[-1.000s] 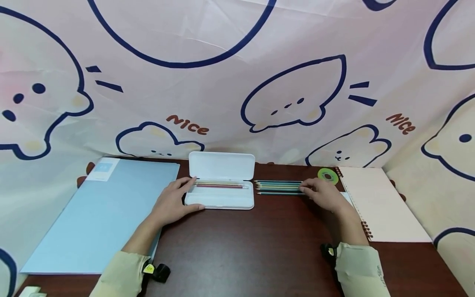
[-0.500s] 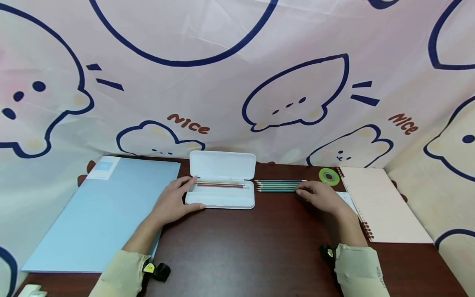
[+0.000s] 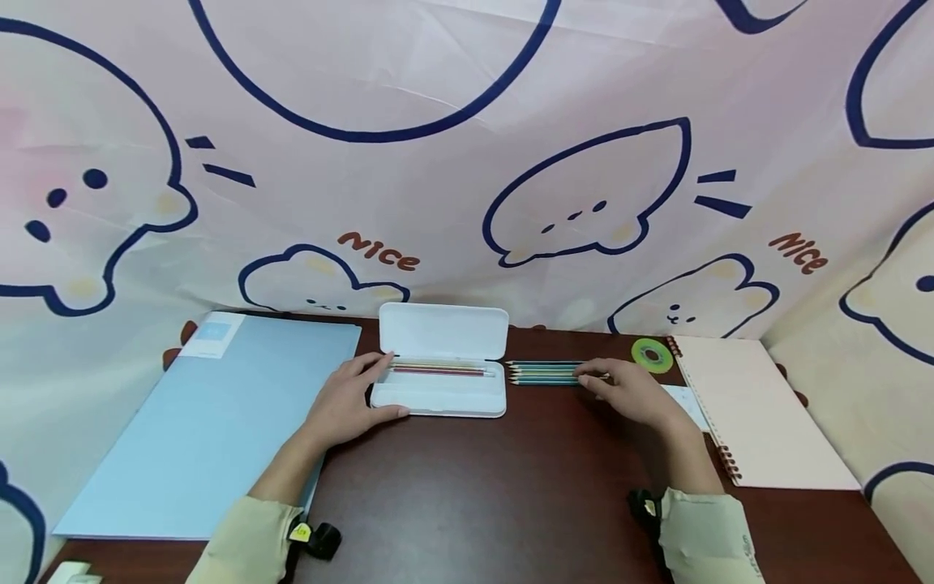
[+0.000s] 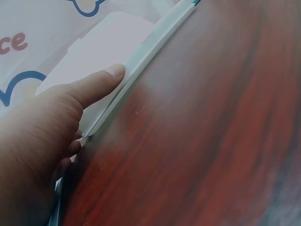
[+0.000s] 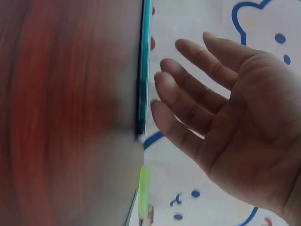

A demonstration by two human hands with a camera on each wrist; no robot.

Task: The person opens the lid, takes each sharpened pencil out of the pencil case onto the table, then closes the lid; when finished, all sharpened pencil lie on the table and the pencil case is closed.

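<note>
A white pencil case (image 3: pixel 438 404) lies with its lid raised at the back of the table. Inside it are a reddish pencil (image 3: pixel 445 372) and a paler one. My left hand (image 3: pixel 349 405) holds the case's left end, thumb on the near rim and a finger at the hinge corner. In the left wrist view the thumb (image 4: pixel 99 84) rests on the rim. Just right of the case lies a row of several teal-green pencils (image 3: pixel 543 374). Over their right ends is my right hand (image 3: pixel 633 392); the right wrist view shows its fingers (image 5: pixel 183 89) loosely bent, holding nothing.
A blue folder (image 3: pixel 212 430) covers the left side. At right lie a spiral notebook (image 3: pixel 766 414), a green ring-shaped roll (image 3: pixel 652 355) and a pale card (image 3: pixel 686 404) partly beneath the notebook. A white object (image 3: pixel 71 573) sits at the lower left edge.
My right hand has moved a little left along the pencils. The nearest pencil, earlier slightly apart, now lies closer to the others. The left hand stays on the case.
</note>
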